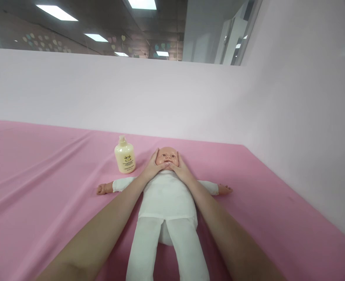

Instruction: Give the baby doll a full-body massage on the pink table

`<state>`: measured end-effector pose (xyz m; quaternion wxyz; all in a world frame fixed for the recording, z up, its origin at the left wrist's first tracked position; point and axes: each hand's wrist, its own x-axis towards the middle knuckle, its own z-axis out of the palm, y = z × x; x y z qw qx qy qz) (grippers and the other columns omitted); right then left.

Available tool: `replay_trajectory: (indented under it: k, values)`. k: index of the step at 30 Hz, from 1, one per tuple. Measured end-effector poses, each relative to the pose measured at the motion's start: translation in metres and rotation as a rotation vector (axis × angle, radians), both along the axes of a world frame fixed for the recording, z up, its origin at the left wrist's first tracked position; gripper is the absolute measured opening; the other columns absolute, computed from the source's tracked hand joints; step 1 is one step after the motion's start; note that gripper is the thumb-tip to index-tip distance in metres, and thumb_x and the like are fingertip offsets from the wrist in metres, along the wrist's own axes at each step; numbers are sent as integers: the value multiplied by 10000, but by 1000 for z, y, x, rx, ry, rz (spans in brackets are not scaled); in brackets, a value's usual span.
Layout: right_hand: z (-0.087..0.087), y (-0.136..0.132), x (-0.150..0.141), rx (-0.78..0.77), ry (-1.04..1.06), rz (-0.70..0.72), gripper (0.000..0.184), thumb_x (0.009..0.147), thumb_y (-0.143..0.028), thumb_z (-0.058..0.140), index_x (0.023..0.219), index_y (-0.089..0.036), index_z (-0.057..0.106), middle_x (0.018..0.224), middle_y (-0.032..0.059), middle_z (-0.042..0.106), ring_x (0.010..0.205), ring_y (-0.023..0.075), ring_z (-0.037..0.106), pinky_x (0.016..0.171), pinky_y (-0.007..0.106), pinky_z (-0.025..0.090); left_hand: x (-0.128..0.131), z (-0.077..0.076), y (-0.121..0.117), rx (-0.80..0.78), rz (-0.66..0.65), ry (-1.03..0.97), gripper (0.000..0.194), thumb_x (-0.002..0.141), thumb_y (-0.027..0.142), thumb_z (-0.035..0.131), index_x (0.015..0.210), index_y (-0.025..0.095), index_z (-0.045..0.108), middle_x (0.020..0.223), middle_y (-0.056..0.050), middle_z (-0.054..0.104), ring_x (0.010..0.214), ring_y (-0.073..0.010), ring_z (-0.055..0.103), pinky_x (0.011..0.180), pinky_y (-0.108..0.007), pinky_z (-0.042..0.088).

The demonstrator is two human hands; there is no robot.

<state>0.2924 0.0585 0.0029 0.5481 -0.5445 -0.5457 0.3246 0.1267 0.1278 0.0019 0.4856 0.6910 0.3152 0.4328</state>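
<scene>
A baby doll (166, 195) in a white suit lies on its back on the pink sheet (43, 187), arms spread out to both sides, head away from me. My left hand (154, 167) cups the left side of the doll's head, thumb along the chin. On the other cheek rests my right hand (180, 168), its thumb meeting the left one under the mouth. Both hands wrap round the doll's head (167, 156).
A cream pump bottle (124, 156) stands upright just left of the doll's head. A pale pink backdrop (160, 93) rises behind the sheet and along the right side. Ceiling lights show above it.
</scene>
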Motion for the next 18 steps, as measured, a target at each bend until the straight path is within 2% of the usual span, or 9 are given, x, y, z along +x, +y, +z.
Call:
replay_trajectory:
  k: [7, 18]
  values:
    - [2, 1, 0, -12, 4, 14, 1032, 772, -562, 684, 1566, -230, 114, 1594, 67, 271, 1455, 236, 304, 1205, 408, 248, 1, -1, 1, 59, 40, 37, 1003, 741, 490, 754, 1544, 187, 235, 1591, -126, 282, 1461, -283, 288, 1199, -428, 245]
    - [2, 1, 0, -53, -34, -13, 1033, 805, -628, 607, 1566, -162, 88, 1614, 94, 202, 1478, 218, 252, 1219, 384, 196, 3, -5, 2, 210, 108, 68, 841, 808, 462, 670, 1513, 165, 320, 1565, -132, 337, 1455, -274, 301, 1211, -433, 220]
